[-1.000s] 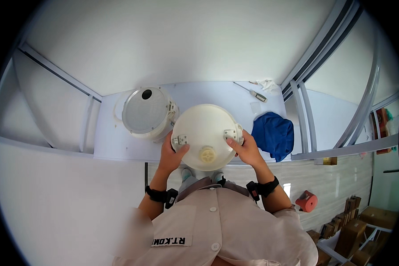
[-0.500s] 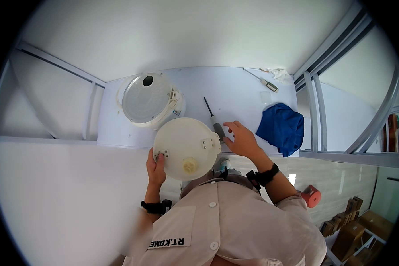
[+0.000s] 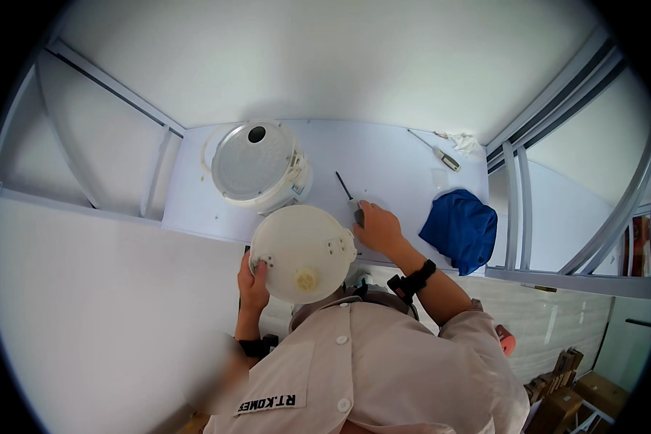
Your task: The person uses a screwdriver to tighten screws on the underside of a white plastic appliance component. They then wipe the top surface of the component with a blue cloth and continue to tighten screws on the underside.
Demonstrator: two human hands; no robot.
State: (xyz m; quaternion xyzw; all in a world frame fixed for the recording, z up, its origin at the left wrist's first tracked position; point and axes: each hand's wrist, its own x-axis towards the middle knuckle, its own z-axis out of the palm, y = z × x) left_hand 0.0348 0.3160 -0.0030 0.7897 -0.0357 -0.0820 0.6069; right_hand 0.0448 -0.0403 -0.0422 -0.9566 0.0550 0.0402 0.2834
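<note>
My left hand [image 3: 253, 287] grips the left edge of a round white plastic lid [image 3: 289, 231], thumb on its face. The lid is tilted in front of my waist, over the table's near edge. On its face are a yellowish round fitting and small screw holes. My right hand [image 3: 378, 228] is closed around the grey handle of a screwdriver [image 3: 356, 210], whose dark shaft points away over the table. Just beyond the lid stands a white round appliance like a rice cooker [image 3: 299, 189], topped by a metal cover [image 3: 252, 166] with a dark round hole.
A blue cloth [image 3: 461, 230] lies bunched at the table's right. Behind it are a second screwdriver [image 3: 437, 152], a small clear piece [image 3: 439, 179] and crumpled white material [image 3: 466, 142]. Metal frames [image 3: 513, 202] flank the white table [image 3: 340, 145]. Cardboard boxes [image 3: 557, 411] stand on the floor, lower right.
My right hand, earlier beside the screwdriver with fingers apart, has closed around its handle. The left hand still holds the lid. The whole view has shifted slightly.
</note>
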